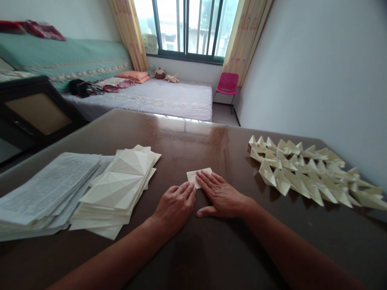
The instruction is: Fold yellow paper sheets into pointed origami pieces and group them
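Note:
A small cream folded paper (191,175) lies on the brown table in front of me. My right hand (222,195) rests flat over its right part, fingers stretched out and thumb apart on the tabletop. Curled with its fingers close together, my left hand (177,205) has its fingertips at the paper's lower left edge; its thumb is hidden. Left of my hands is a stack of creased cream paper sheets (117,181). Rows of folded paper boats (299,173) with pointed tips stand at the right.
Printed sheets (51,185) are piled at the table's (181,149) left side. Beyond the table are a bed (169,96), a pink chair (227,84) and a window with curtains. A dark cabinet (36,112) stands at the left, a white wall at the right.

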The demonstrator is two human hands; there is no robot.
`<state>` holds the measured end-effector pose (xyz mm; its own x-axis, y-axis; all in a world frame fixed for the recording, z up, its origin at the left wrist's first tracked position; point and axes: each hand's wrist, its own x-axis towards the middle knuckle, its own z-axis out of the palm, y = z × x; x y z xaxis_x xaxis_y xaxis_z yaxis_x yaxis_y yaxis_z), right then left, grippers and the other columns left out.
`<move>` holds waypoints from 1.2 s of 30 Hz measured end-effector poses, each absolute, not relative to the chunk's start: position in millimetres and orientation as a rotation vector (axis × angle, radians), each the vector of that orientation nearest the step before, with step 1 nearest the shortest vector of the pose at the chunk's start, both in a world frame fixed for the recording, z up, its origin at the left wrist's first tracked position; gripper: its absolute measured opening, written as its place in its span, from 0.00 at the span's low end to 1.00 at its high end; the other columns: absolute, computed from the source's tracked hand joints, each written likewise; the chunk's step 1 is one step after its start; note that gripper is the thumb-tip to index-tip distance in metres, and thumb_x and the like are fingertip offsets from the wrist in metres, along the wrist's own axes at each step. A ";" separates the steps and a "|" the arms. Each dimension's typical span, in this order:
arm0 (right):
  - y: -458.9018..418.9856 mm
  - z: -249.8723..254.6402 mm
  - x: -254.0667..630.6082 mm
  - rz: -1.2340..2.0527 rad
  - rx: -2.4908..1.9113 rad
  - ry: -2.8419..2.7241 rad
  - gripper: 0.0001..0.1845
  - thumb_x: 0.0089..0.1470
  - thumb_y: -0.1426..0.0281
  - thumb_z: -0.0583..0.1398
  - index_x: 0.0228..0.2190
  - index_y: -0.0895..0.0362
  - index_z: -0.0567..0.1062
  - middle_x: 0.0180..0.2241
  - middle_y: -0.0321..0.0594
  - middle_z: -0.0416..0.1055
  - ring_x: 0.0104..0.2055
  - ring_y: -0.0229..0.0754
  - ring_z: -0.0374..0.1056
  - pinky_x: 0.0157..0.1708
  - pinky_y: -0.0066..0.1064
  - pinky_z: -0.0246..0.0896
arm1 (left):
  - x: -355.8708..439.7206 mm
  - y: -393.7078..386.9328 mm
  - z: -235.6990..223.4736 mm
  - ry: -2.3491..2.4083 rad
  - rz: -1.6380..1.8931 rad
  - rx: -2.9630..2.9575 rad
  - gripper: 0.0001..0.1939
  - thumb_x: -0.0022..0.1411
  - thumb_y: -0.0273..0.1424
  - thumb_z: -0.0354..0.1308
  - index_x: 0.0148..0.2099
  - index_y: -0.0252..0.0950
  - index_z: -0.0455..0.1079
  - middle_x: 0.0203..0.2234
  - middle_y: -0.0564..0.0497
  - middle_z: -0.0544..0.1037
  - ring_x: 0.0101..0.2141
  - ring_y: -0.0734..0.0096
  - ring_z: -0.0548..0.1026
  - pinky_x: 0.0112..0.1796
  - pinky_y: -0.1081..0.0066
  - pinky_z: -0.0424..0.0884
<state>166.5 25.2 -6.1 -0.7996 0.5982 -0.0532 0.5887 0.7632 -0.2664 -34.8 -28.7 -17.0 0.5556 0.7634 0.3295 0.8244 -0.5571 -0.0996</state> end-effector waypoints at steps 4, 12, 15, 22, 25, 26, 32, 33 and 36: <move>20.6 -7.8 164.3 0.341 -1.119 -2.900 0.55 0.50 0.37 0.47 0.65 0.64 0.46 0.66 0.53 0.38 0.68 0.53 0.36 0.64 0.48 0.32 | -34.7 -30.5 -16.3 -1.356 -0.382 -2.508 0.14 0.66 0.28 0.48 0.48 0.32 0.72 0.47 0.45 0.77 0.49 0.61 0.73 0.46 0.60 0.65; 30.3 -4.4 166.6 0.173 -1.336 -2.834 0.40 0.60 0.47 0.43 0.63 0.61 0.53 0.66 0.49 0.45 0.67 0.52 0.42 0.61 0.49 0.41 | -33.0 -27.7 -7.5 -1.350 -0.416 -2.509 0.12 0.65 0.28 0.50 0.46 0.32 0.73 0.44 0.46 0.78 0.45 0.63 0.74 0.44 0.62 0.65; 40.5 -3.1 167.4 0.199 -1.351 -2.747 0.32 0.63 0.53 0.42 0.60 0.58 0.60 0.63 0.47 0.54 0.64 0.49 0.49 0.57 0.45 0.48 | -34.5 -25.6 -1.5 -1.406 -0.391 -2.571 0.11 0.65 0.30 0.50 0.42 0.34 0.74 0.39 0.48 0.78 0.41 0.64 0.73 0.40 0.64 0.67; 59.8 -17.8 168.5 0.378 -1.343 -2.324 0.33 0.53 0.60 0.60 0.58 0.57 0.62 0.54 0.49 0.67 0.55 0.51 0.59 0.51 0.44 0.57 | -44.2 -21.6 -5.1 -1.581 -0.524 -2.659 0.12 0.66 0.34 0.49 0.37 0.39 0.74 0.37 0.51 0.75 0.41 0.66 0.71 0.39 0.67 0.68; 66.2 -20.7 168.8 0.617 -1.227 -2.092 0.25 0.51 0.67 0.61 0.52 0.55 0.69 0.45 0.44 0.72 0.45 0.45 0.65 0.46 0.38 0.61 | -48.3 -17.2 -11.0 -1.668 -0.645 -2.657 0.12 0.66 0.36 0.50 0.37 0.41 0.73 0.37 0.52 0.75 0.41 0.67 0.71 0.39 0.67 0.68; 67.7 -20.6 168.8 0.718 -1.193 -2.018 0.21 0.51 0.67 0.61 0.48 0.55 0.72 0.42 0.42 0.73 0.41 0.43 0.66 0.43 0.36 0.62 | -49.4 -15.7 -12.6 -1.698 -0.693 -2.647 0.10 0.66 0.35 0.50 0.39 0.42 0.73 0.38 0.52 0.75 0.40 0.68 0.72 0.39 0.68 0.69; 70.6 -18.8 169.5 1.112 -1.118 -1.673 0.14 0.53 0.60 0.59 0.36 0.57 0.77 0.30 0.38 0.74 0.30 0.38 0.65 0.28 0.27 0.58 | -51.7 -11.0 -14.0 -1.816 -1.031 -2.593 0.21 0.62 0.37 0.55 0.57 0.41 0.63 0.45 0.49 0.72 0.43 0.67 0.71 0.42 0.68 0.71; 70.4 -18.8 169.5 1.129 -1.114 -1.649 0.15 0.54 0.60 0.59 0.36 0.58 0.77 0.29 0.38 0.74 0.29 0.37 0.65 0.27 0.27 0.57 | -51.2 -11.2 -13.0 -1.760 -1.071 -2.608 0.22 0.62 0.36 0.56 0.58 0.42 0.62 0.44 0.49 0.73 0.44 0.66 0.71 0.44 0.67 0.71; 69.0 -18.4 168.5 1.139 -1.106 -1.657 0.15 0.54 0.60 0.59 0.36 0.58 0.77 0.30 0.39 0.74 0.29 0.37 0.64 0.27 0.27 0.57 | -49.7 -12.3 -9.5 -1.553 -1.179 -2.606 0.20 0.62 0.34 0.57 0.57 0.42 0.66 0.42 0.49 0.74 0.46 0.65 0.68 0.47 0.66 0.69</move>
